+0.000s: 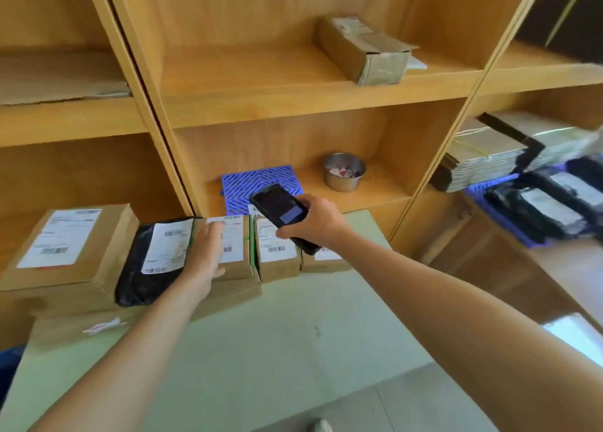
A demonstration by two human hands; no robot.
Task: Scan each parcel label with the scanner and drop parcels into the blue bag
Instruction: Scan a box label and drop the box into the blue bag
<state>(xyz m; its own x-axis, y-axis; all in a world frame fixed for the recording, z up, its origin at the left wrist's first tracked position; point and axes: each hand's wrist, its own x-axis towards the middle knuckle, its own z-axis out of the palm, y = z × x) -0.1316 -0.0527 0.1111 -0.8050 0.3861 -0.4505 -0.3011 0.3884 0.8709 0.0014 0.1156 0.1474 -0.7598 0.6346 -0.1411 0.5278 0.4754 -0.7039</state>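
Note:
A row of labelled parcels lies along the far edge of the pale green table (293,340). From the left: a large brown box (62,255), a black poly parcel (153,262), a small brown box (236,252), another small brown box (275,252), and a last one (326,258) partly hidden. My left hand (207,252) rests flat on the first small brown box, fingers spread over its label. My right hand (313,223) holds a black handheld scanner (279,211) tilted above the second small box. A sliver of blue (8,369) shows at the left edge; the bag itself cannot be made out.
Wooden shelving (293,105) stands behind the table. It holds a taped cardboard box (362,50), a steel bowl (344,171) and a blue grid panel (257,180). At right are flat cardboard stacks (489,151) and a blue crate (502,216) of black parcels. A flat brown envelope (98,327) lies under the row.

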